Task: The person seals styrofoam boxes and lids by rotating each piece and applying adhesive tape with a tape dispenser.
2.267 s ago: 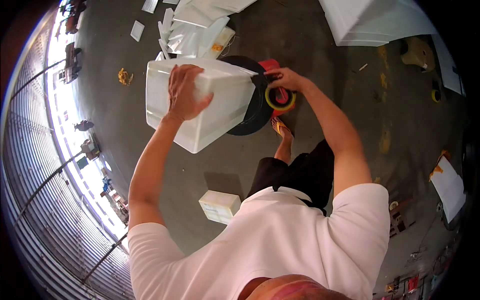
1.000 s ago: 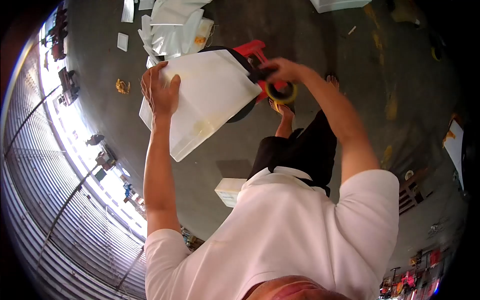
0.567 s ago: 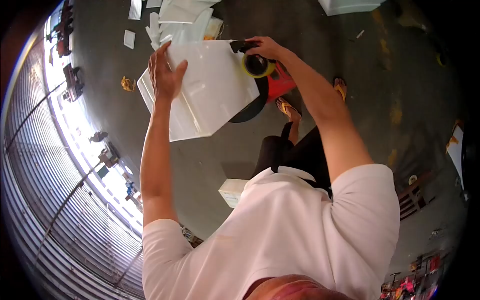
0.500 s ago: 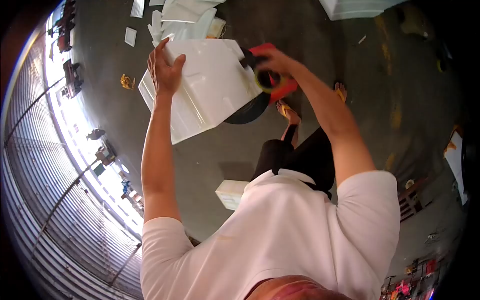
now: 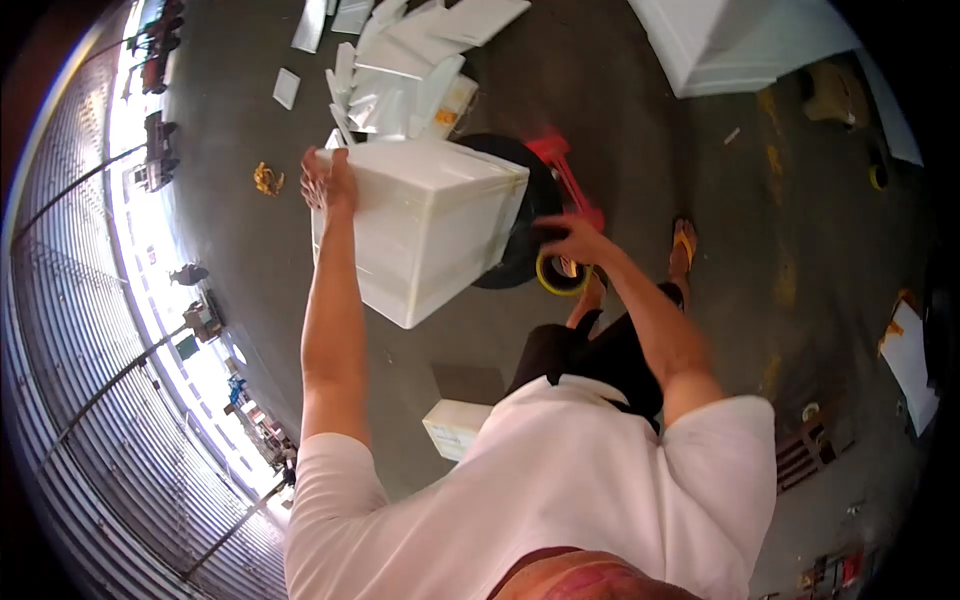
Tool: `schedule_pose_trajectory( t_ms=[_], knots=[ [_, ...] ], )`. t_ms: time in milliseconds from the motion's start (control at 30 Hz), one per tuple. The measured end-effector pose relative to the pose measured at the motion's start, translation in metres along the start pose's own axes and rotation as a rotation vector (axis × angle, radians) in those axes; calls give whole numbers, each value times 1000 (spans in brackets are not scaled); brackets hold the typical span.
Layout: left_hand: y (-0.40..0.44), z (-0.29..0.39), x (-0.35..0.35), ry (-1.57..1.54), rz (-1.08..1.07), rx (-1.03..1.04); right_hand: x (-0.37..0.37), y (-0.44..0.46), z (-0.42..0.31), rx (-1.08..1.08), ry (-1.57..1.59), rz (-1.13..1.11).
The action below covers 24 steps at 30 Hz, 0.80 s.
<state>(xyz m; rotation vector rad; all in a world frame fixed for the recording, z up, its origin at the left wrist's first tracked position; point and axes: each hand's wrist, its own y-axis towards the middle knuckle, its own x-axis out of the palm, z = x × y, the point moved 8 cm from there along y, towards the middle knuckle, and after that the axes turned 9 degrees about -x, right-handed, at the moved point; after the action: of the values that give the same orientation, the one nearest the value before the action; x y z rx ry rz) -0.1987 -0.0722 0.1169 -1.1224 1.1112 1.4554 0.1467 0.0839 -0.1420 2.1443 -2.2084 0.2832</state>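
Observation:
A white foam box (image 5: 400,225) with strips of clear tape along its edges is in front of me, over a black round support (image 5: 530,195). My left hand (image 5: 332,185) grips its far left edge, with the fingers curled at the corner. My right hand (image 5: 575,240) is off the box, to its right, slightly blurred. At that hand hangs a roll of tape (image 5: 546,283) with a yellow rim and dark inside; exactly how the fingers hold it is partly hidden.
Behind the box lies a heap of white foam pieces (image 5: 410,70). Red legs or a frame (image 5: 575,185) show beside the black support. A big white box (image 5: 740,45) stands at the far right, a small white box (image 5: 455,425) near my legs. Yellow crumpled scrap (image 5: 267,180) lies left.
The box has turned and tilted, so its edge and two sides now face me. My right hand has come away from it, nearer to me, with the tape roll moving along. My left hand stays on the box.

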Motion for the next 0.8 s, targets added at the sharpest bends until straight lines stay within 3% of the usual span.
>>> schedule_pose_trajectory(
  t_ms=[33, 67, 133, 200, 267, 333, 367, 433, 567, 600, 667, 733, 800],
  knots=[
    [5, -1, -2, -1, 15, -3, -26, 4, 16, 84, 249, 413],
    [8, -7, -2, -6, 22, -18, -20, 24, 25, 87, 261, 401],
    [3, -4, -4, -27, 37, -6, -56, 30, 31, 81, 456, 1197],
    [-9, 9, -11, -190, 100, 107, -24, 55, 51, 8, 324, 1105],
    [-38, 34, 10, -441, -195, 518, -28, 40, 36, 10, 316, 1097],
    [-161, 82, -34, 34, -267, 1176, -18, 40, 54, 56, 447, 839],
    [-166, 85, -42, 21, -267, 1158, -35, 29, -1, 140, 734, 785],
    [-181, 83, -51, -29, -328, 1160, -67, 36, -79, 184, 872, 560],
    [-181, 91, -47, -6, -340, 1193, -96, 108, -165, 38, 106, 10],
    [-184, 91, -46, 1, -367, 1228, -100, 122, -171, 43, 107, 17],
    [-187, 90, -43, 14, -412, 1242, -65, 132, -167, 105, -205, -487],
    [-182, 91, -39, 66, -420, 1204, -59, 118, -161, 147, -168, -522],
    [-167, 87, -41, 1, -340, 1150, -66, 94, -158, 147, -115, -358]
  ],
)
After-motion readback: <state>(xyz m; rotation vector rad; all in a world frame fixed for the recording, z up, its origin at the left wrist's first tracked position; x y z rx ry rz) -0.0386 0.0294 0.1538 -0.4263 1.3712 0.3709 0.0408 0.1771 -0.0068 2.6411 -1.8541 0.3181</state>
